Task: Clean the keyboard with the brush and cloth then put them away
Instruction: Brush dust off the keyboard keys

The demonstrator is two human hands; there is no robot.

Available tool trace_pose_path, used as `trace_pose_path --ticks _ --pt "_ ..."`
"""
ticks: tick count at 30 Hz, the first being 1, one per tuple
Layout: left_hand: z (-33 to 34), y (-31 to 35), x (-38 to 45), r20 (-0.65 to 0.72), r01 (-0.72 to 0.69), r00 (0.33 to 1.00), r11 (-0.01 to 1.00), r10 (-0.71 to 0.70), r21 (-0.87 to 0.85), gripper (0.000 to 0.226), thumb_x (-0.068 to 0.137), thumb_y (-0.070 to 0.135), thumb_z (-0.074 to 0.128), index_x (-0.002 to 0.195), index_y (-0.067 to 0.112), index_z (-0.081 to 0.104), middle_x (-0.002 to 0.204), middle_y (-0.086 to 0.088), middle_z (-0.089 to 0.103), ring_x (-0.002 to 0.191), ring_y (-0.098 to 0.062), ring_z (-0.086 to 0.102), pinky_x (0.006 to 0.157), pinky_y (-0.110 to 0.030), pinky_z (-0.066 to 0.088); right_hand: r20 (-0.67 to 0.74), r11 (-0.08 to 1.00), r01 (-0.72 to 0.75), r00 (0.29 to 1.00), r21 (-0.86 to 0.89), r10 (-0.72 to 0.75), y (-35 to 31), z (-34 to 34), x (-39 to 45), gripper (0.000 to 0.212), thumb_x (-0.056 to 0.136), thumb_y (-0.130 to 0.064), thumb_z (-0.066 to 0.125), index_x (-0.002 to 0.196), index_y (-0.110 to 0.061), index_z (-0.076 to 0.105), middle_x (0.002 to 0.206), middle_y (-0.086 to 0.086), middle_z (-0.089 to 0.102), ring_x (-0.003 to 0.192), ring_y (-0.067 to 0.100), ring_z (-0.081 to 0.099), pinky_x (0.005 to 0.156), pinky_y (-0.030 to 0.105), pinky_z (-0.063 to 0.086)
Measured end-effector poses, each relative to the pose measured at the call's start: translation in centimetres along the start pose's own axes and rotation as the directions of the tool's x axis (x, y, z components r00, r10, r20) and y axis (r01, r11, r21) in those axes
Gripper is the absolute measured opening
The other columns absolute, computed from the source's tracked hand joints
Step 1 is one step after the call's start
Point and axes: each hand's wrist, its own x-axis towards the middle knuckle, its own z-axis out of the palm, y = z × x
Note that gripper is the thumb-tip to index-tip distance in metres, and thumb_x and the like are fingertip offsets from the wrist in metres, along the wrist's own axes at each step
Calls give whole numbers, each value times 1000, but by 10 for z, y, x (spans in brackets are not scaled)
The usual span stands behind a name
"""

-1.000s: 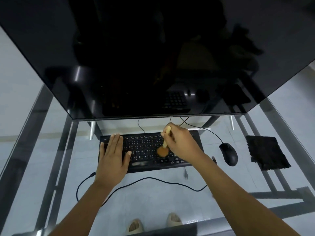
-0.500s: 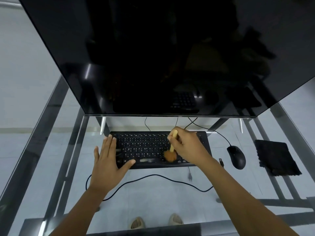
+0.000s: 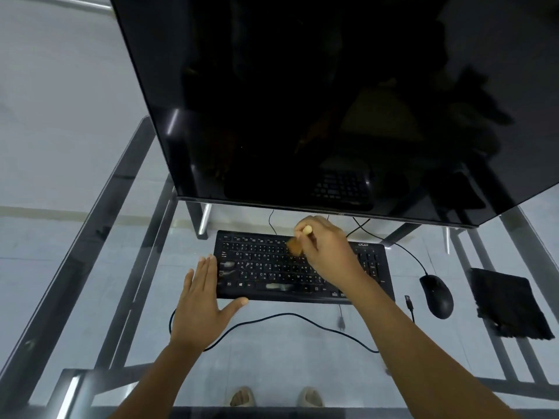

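Fingers (image 3: 314, 237) of the right hand (image 3: 329, 252) were curled tight around the pale handle of the brush (image 3: 298, 241), whose butt end poked out at the top of the fist. Its brown bristles pressed on the upper key rows of the keyboard (image 3: 272, 267), at about 12 o'clock from the keyboard's middle. The brush tilted, handle toward 1 o'clock and bristles toward 7 o'clock.

The left hand (image 3: 201, 306) lay flat and spread at the keyboard's 8 o'clock corner, gripping nothing. Its fingertips rested on the left edge of the keyboard and its thumb stretched along the front edge; the palm sat on the glass table (image 3: 90, 267).

The keyboard was black, lying across the table just below the lower edge of the dark monitor (image 3: 302, 101). Pale smudges showed on the space bar and on a few keys at the left. A black cable (image 3: 287, 316) looped over the glass at 6 o'clock from the keyboard.

At 3 o'clock from the keyboard sat a black mouse (image 3: 437, 294), apart from it. Farther toward 3 o'clock, well apart from the keyboard, the dark cloth (image 3: 508, 303) lay flat on the table, touched by neither hand. Through the glass at 6 o'clock two feet in pale sandals (image 3: 310, 397) were visible.
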Motion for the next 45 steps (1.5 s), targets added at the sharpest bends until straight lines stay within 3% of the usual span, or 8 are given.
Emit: trace_pose_path --ticks 5,10,14,20,25,28,39,45 --pt "-1 0 -1 11 14 1000 1000 -14 -25 105 77 81 38 151 11 12 158 -5 17 144 -7 -2 118 -33 2 -3 999 -31 999 24 31 -7 6 4 9 96 -17 54 93 -14 62 80 -3 69 71 9 67 71 32 58" --pt "-6 4 -1 -26 25 999 997 -27 -71 103 76 78 41 150 12 14 152 5 10 133 10 -23 116 -34 5 -47 989 -39 998 142 46 -21 10 8 6 96 -12 55 95 -13 60 79 -8 69 71 4 67 66 22 55" --pt "-4 -1 -2 7 26 1000 998 -26 -59 102 78 78 44 151 15 11 158 -1 17 142 -3 -8 118 -32 3 128 1000 13 992 24 -16 -30 23 11 11 96 -27 52 90 -19 57 77 -6 68 70 12 67 68 41 57" --pt "0 -5 -1 18 31 999 999 -30 -41 104 78 82 38 152 17 4 159 0 11 146 -12 -1 118 -32 2 67 993 -24 998 119 16 -35 29 15 7 96 -23 55 91 -19 57 73 -3 68 65 13 66 65 37 58" --pt "2 -6 -1 12 29 1000 999 -28 -42 104 77 83 38 152 17 7 159 0 15 146 -12 3 120 -35 7 -14 997 18 1000 79 -16 -36 31 10 5 97 -18 54 94 -17 59 78 -17 63 70 -1 60 60 9 43" --pt "3 -7 -1 8 23 1000 999 -23 -47 103 78 82 39 151 16 9 158 0 17 146 -12 4 119 -35 7 118 995 55 991 79 -65 -37 35 8 7 96 -22 55 92 -20 59 77 -13 66 70 3 62 63 16 48" --pt "4 -7 -2 11 34 999 997 -33 -63 104 76 83 39 151 16 12 157 -1 22 146 -15 9 119 -37 10 -44 993 94 995 66 -91 -45 40 -4 5 95 -18 56 94 -18 61 87 -12 61 76 3 56 67 12 41" --pt "2 -6 -1 2 24 1000 996 -24 -90 105 76 81 42 151 13 15 156 -3 25 146 -13 8 119 -35 8 223 947 -54 975 317 -19 -73 58 -19 6 95 -19 59 90 -17 62 64 -17 64 66 4 65 62 19 53"
